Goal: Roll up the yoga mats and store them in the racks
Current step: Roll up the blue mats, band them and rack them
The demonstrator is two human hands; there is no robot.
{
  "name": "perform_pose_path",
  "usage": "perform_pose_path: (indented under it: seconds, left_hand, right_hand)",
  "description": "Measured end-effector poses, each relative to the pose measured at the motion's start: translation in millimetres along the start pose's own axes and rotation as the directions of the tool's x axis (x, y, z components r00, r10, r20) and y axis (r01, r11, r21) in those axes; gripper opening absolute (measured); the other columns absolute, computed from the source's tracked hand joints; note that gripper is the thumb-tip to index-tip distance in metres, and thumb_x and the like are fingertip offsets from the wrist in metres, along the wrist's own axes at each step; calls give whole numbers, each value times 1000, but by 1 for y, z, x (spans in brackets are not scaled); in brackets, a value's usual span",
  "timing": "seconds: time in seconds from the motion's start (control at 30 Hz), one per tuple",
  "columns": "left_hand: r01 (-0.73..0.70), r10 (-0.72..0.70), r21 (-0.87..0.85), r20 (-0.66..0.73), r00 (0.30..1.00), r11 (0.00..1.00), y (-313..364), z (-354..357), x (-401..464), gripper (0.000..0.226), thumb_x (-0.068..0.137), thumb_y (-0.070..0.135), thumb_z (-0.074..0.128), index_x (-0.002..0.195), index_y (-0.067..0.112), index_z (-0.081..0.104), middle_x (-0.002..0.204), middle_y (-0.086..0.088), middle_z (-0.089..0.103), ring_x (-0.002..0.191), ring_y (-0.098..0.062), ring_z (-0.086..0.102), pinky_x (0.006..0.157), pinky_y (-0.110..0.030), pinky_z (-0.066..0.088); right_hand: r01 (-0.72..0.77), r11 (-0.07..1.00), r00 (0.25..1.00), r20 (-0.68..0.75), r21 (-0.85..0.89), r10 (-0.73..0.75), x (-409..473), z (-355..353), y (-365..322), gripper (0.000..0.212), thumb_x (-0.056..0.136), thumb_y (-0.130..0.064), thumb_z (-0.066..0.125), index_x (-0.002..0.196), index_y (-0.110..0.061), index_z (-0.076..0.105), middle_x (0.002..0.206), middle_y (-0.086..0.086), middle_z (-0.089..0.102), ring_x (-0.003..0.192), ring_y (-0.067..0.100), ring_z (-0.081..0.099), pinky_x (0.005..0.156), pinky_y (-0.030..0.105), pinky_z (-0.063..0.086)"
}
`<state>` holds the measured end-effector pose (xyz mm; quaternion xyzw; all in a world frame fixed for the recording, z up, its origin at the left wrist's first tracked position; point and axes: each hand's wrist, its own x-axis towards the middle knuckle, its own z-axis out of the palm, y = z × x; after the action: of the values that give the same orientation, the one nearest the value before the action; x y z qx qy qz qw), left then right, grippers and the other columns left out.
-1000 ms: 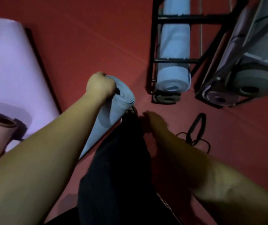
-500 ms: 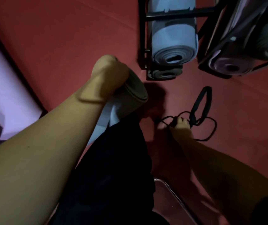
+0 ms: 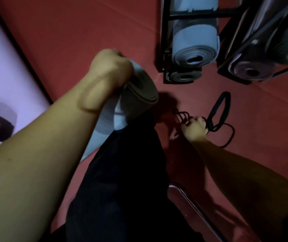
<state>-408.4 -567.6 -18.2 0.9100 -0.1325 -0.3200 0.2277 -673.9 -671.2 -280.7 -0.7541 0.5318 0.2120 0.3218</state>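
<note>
Two hands work at once. Fingers of the left hand [image 3: 111,67] clench the top end of a rolled blue mat [image 3: 132,100], held upright against the leg. Right hand [image 3: 194,128] grasps a black strap [image 3: 219,109] lying on the red floor [image 3: 69,32]. Keeping the roll squeezed tight while lifting the strap should stop it unwinding. Racks [image 3: 164,41] stand just beyond.

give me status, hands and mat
Left hand grips rolled mat. Right hand grips black strap on floor. Rack ahead, nothing between.
</note>
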Motion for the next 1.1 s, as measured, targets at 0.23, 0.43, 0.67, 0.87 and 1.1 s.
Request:
perform_pose_path:
  seconds: [0.23, 0.43, 0.67, 0.87, 1.1]
  left_hand:
    - [16, -42, -180, -142, 989, 984, -27, -74, -88, 46, 59, 2, 78, 102, 16, 72, 86, -15, 73, 58, -22, 59, 52, -33, 47]
    - [-26, -60, -261, -317, 947, 965, -75, -116, -170, 43, 69, 1, 65, 104, 27, 65, 70, -1, 67, 55, -20, 61, 58, -31, 53]
    - [12, -126, -230, -489, 863, 973, -130, -156, -269, 52, 70, 4, 65, 117, 23, 62, 90, -2, 69, 76, -22, 67, 71, -34, 58]
    - [-27, -175, -330, -566, 806, 943, -184, -170, -360, 47, 71, 8, 65, 113, 29, 60, 97, 3, 68, 86, -20, 65, 81, -33, 53]
    - [-79, -166, -434, -500, 850, 898, -211, -153, -403, 50, 65, 12, 66, 112, 31, 62, 106, 1, 70, 83, -21, 68, 76, -34, 56]
  right_hand:
    - [98, 780, 981, 72, 618, -180, -71, -80, -84, 20, 96, -21, 49, 76, -20, 54, 72, -2, 55, 70, 18, 54, 68, 34, 44]
    - [380, 677, 874, -5, 630, -486, -165, -134, -168, 20, 91, -2, 44, 79, 0, 60, 63, 0, 61, 42, -2, 47, 43, 14, 33]
    - [746, 555, 589, 25, 369, -808, -285, -163, -258, 11, 91, -17, 51, 91, -26, 58, 69, -10, 66, 74, 8, 60, 74, 27, 41]
    - [931, 316, 281, 191, 182, -940, -390, -149, -309, 9, 95, -26, 56, 90, -23, 63, 73, -8, 70, 74, 9, 65, 84, 35, 51]
    - [955, 54, 145, 297, -293, -944, -456, -123, -336, 18, 97, -26, 52, 99, -17, 66, 96, 7, 70, 90, 28, 63, 73, 35, 48]
